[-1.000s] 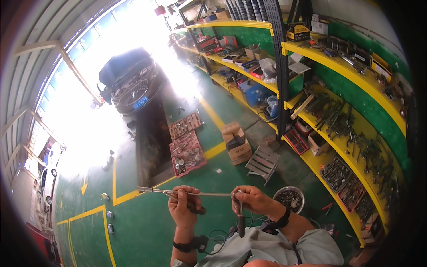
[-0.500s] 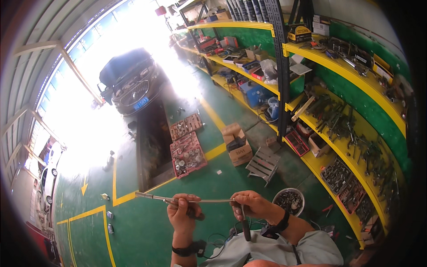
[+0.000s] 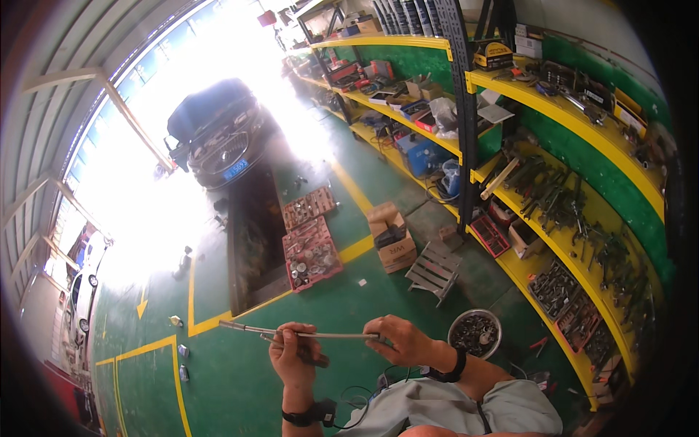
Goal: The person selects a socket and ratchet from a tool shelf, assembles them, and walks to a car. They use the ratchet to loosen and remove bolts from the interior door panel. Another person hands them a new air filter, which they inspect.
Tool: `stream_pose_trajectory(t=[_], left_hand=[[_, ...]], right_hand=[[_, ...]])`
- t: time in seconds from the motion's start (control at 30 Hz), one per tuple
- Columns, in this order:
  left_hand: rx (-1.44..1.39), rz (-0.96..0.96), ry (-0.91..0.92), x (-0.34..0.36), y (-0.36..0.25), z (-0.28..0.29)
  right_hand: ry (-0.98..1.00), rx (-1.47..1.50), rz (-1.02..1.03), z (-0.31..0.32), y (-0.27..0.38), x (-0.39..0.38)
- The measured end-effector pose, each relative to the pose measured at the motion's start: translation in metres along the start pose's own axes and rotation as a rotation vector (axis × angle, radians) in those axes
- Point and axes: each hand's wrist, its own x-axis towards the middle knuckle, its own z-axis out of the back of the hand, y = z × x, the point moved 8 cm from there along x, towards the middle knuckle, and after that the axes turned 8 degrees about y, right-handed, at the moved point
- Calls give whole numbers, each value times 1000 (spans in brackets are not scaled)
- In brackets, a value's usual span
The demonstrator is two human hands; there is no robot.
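Note:
A long-shafted socket wrench [image 3: 331, 336] stretches nearly level between my hands. Its thicker metal end points left, beyond my left hand [image 3: 293, 364], whose fingers are closed round the shaft. Under those fingers a short dark piece, like a handle, sticks out; I cannot tell what it belongs to. My right hand [image 3: 397, 341] pinches the shaft's right end, and the fingers hide how that end is shaped. Both hands are above the green floor, in front of my lap.
An open socket-set case [image 3: 313, 255] lies by the inspection pit [image 3: 255, 240]. Beside it are a cardboard box [image 3: 397, 255], a folding stool [image 3: 433, 271] and a bowl of small metal parts [image 3: 475, 333]. Tool-laden yellow shelves [image 3: 535, 285] line the right. A hood-up car [image 3: 226, 138] stands ahead.
My right hand has shifted slightly left and turned. The dark handle that hung below it is no longer visible. The left hand still grips the shaft, slightly farther left.

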Motion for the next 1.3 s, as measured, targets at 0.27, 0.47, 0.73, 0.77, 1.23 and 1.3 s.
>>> stream_pose_trajectory(t=[0.27, 0.47, 0.73, 0.77, 1.23, 1.3], left_hand=[[17, 6, 131, -4, -9, -15], [137, 47, 211, -13, -12, -24], [221, 193, -159, -23, 1, 34], [227, 211, -157, -24, 2, 46], [164, 105, 90, -17, -78, 195], [176, 146, 119, -25, -87, 223]], right_hand=[[95, 1408, -575, -40, -34, -23], [197, 1525, -744, -59, -45, -29], [39, 496, -343, -39, -20, 5], [15, 406, -264, -41, -12, 9], [343, 1472, -841, -271, -27, 65], [401, 1557, -861, -309, -27, 77]])
